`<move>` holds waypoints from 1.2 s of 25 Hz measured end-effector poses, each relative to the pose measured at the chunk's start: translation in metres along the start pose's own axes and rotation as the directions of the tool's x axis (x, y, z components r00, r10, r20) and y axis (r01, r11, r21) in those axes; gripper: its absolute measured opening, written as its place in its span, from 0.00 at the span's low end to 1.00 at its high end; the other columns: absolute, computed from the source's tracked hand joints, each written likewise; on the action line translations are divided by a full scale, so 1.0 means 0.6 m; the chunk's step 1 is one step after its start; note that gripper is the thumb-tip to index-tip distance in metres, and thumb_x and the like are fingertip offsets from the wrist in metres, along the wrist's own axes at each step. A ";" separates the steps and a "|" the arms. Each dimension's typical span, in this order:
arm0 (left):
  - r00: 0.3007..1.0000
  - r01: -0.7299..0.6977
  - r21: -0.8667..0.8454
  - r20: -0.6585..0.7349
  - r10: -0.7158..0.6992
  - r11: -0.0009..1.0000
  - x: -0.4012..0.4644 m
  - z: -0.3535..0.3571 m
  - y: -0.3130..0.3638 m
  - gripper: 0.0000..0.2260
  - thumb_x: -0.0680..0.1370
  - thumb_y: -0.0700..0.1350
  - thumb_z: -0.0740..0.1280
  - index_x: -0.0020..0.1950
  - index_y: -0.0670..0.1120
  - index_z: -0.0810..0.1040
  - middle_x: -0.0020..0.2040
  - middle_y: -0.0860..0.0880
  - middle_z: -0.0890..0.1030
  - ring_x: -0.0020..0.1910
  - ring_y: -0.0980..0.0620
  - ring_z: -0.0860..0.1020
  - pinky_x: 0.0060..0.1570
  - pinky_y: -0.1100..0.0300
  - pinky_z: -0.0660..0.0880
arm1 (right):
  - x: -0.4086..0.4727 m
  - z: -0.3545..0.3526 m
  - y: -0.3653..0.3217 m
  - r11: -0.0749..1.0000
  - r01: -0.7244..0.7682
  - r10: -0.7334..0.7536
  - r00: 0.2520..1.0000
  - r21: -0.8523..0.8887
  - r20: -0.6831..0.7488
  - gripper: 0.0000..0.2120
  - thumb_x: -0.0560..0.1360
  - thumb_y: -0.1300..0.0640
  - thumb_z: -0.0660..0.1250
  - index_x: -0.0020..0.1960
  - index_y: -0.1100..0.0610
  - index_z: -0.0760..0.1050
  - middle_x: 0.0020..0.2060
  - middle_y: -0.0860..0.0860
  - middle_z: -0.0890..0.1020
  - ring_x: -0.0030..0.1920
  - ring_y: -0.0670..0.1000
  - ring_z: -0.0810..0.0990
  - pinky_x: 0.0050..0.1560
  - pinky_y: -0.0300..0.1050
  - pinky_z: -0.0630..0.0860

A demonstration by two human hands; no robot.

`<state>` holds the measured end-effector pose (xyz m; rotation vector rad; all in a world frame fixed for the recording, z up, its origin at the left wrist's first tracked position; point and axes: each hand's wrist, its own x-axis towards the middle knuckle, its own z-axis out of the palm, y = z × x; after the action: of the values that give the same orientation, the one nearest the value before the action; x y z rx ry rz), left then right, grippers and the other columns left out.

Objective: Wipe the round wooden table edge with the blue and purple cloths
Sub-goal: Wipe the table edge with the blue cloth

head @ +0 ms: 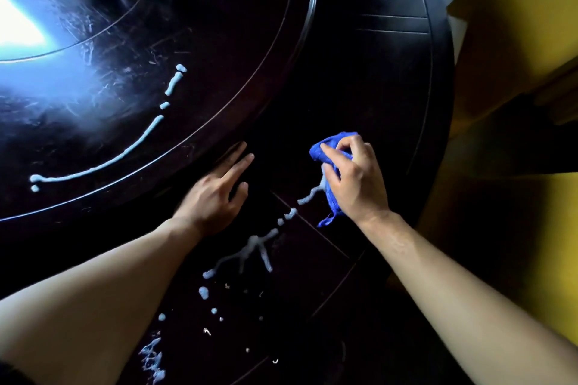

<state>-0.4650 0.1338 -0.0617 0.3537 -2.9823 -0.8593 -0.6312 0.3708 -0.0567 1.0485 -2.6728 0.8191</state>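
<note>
Blue cloth point(332, 162), bunched into a wad, is gripped by the right hand point(355, 180), fingers curled over the top and pressing it down on the outer ring of the dark tabletop point(391, 78), right at the upper end of a pale trail of cleaner point(259, 247). Bunching it likely gives a firm pad to push into that streak. The left hand point(215, 194) lies flat with fingers straight, holding nothing, just beside the raised inner disc point(187, 40), probably bracing the body for the stroke. A second long line of cleaner point(125, 151) curves across that disc, untouched. No purple cloth shows anywhere. Yellow seating point(516, 56) sits beyond the rim. Plenty of wiping appears to remain.
</note>
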 end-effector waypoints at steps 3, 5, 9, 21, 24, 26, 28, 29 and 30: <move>1.000 0.001 0.005 0.007 -0.001 1.000 -0.004 0.002 -0.002 0.27 0.80 0.55 0.56 0.80 0.54 0.62 0.82 0.58 0.53 0.79 0.63 0.53 0.76 0.68 0.51 | -0.038 0.006 -0.027 1.000 0.023 -0.023 1.000 0.016 0.018 0.17 0.74 0.62 0.72 0.63 0.58 0.80 0.51 0.54 0.77 0.48 0.55 0.74 0.49 0.48 0.78; 1.000 0.004 0.006 0.006 -0.004 1.000 -0.003 0.002 -0.003 0.27 0.80 0.55 0.56 0.80 0.54 0.62 0.82 0.58 0.54 0.79 0.64 0.52 0.75 0.70 0.50 | -0.057 0.005 -0.045 0.998 0.049 -0.051 0.998 0.050 0.038 0.17 0.74 0.62 0.72 0.62 0.59 0.80 0.52 0.54 0.77 0.49 0.55 0.75 0.51 0.46 0.77; 0.999 -0.021 -0.003 -0.024 0.021 1.000 -0.001 0.002 -0.004 0.26 0.80 0.54 0.57 0.79 0.51 0.64 0.82 0.53 0.57 0.78 0.67 0.51 0.75 0.71 0.50 | -0.095 -0.001 -0.078 0.981 0.141 -0.154 0.983 0.130 0.098 0.17 0.74 0.61 0.72 0.62 0.59 0.80 0.51 0.54 0.77 0.47 0.54 0.75 0.54 0.41 0.71; 1.000 -0.027 -0.013 -0.005 0.027 1.000 0.000 0.005 -0.008 0.26 0.80 0.54 0.56 0.79 0.52 0.63 0.82 0.54 0.56 0.79 0.63 0.54 0.75 0.70 0.53 | -0.087 -0.064 -0.091 0.507 -0.457 0.237 0.889 0.731 0.392 0.11 0.77 0.55 0.68 0.59 0.53 0.80 0.52 0.49 0.83 0.52 0.46 0.82 0.55 0.41 0.76; 1.000 -0.013 -0.023 -0.007 0.013 1.000 -0.002 0.003 -0.003 0.26 0.80 0.53 0.57 0.79 0.52 0.63 0.82 0.56 0.55 0.79 0.62 0.56 0.74 0.70 0.54 | -0.072 -0.083 -0.054 0.621 -0.501 0.339 0.865 0.603 0.369 0.10 0.78 0.54 0.68 0.59 0.51 0.79 0.52 0.45 0.84 0.54 0.41 0.81 0.59 0.42 0.77; 1.000 -0.008 -0.021 -0.005 0.008 1.000 -0.002 0.002 -0.001 0.26 0.80 0.53 0.57 0.79 0.52 0.63 0.82 0.56 0.55 0.78 0.62 0.56 0.74 0.71 0.53 | -0.069 -0.091 -0.037 0.715 -0.487 0.361 0.872 0.501 0.332 0.12 0.78 0.54 0.69 0.61 0.48 0.77 0.54 0.42 0.82 0.56 0.39 0.79 0.60 0.39 0.76; 1.000 -0.013 -0.016 -0.009 0.013 1.000 -0.002 0.001 0.000 0.26 0.80 0.53 0.56 0.79 0.51 0.64 0.82 0.55 0.56 0.78 0.62 0.56 0.74 0.72 0.52 | -0.075 -0.087 -0.033 0.842 -0.415 0.352 0.907 0.344 0.232 0.16 0.78 0.53 0.69 0.65 0.49 0.75 0.55 0.44 0.80 0.57 0.43 0.77 0.60 0.41 0.75; 1.000 -0.013 -0.016 -0.011 0.013 1.000 -0.002 0.000 0.001 0.27 0.80 0.53 0.56 0.79 0.51 0.64 0.82 0.54 0.56 0.78 0.62 0.56 0.74 0.73 0.51 | -0.081 -0.080 -0.036 0.905 -0.351 0.323 0.935 0.240 0.149 0.17 0.78 0.53 0.69 0.66 0.50 0.75 0.55 0.46 0.79 0.56 0.46 0.75 0.60 0.42 0.74; 1.000 -0.010 -0.016 -0.009 0.010 1.000 -0.002 0.000 0.002 0.27 0.80 0.54 0.56 0.79 0.51 0.64 0.82 0.54 0.56 0.78 0.62 0.56 0.73 0.74 0.51 | -0.089 -0.073 -0.041 0.940 -0.296 0.289 0.955 0.166 0.069 0.17 0.78 0.53 0.68 0.67 0.51 0.75 0.55 0.48 0.77 0.55 0.49 0.73 0.59 0.41 0.72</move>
<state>-0.4639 0.1348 -0.0609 0.3408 -2.9642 -0.8779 -0.5774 0.4107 -0.0272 0.7136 -2.8808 1.1144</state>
